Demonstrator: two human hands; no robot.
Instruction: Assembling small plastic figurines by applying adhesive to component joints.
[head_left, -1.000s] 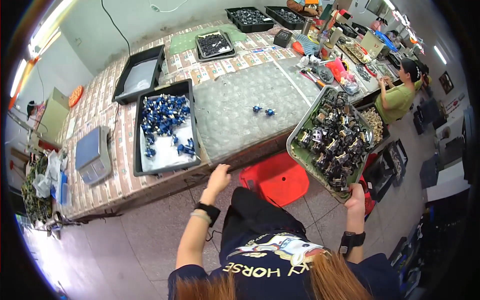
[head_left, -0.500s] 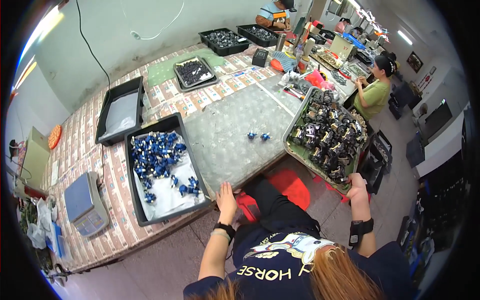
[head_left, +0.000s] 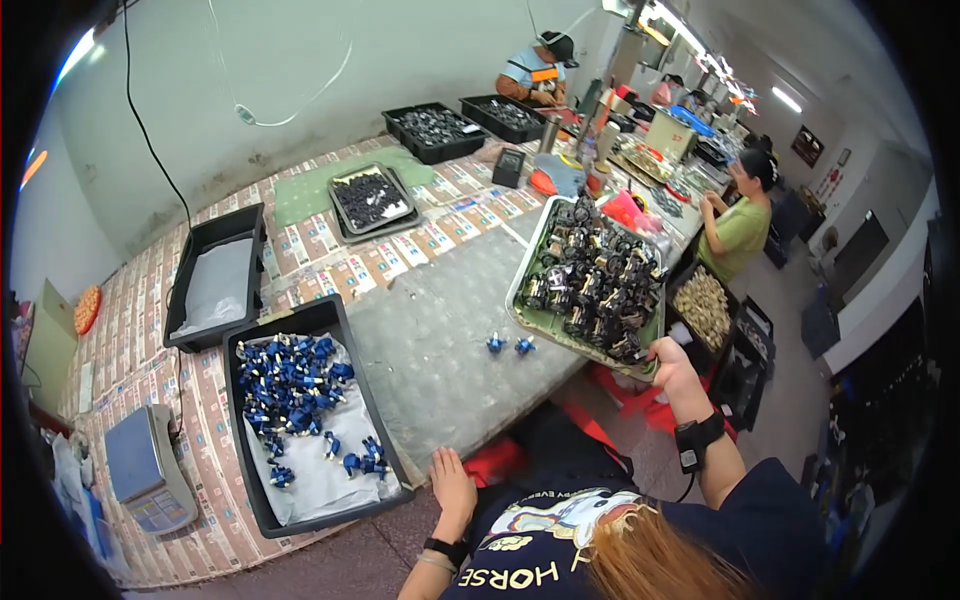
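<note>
My right hand (head_left: 677, 365) grips the near right corner of a pale-rimmed tray (head_left: 518, 290), its fingers wrapped round the rim. Heaped in that tray are many dark small assemblies (head_left: 605, 285) that look like toy vehicle parts with wheels. The tray overlaps the right end of the grey board (head_left: 430, 330); whether it rests there fully I cannot tell. At the table's near edge my left hand (head_left: 453, 484) lies with fingers stretched out, holding nothing. Two small blue pieces (head_left: 510, 345) sit on the board between my hands, close to the tray.
Left of the board stands a black bin (head_left: 388, 435) with many blue pieces (head_left: 290, 385) on white lining. Behind it is another lined black bin (head_left: 215, 285); a scale (head_left: 150, 465) stands at the left. A stacked tray (head_left: 372, 200) lies farther back. Two co-workers sit beyond.
The tray of dark assemblies has moved left, farther over the grey board, with my right hand still on its corner. My left hand stays at the table edge. The view has shifted.
</note>
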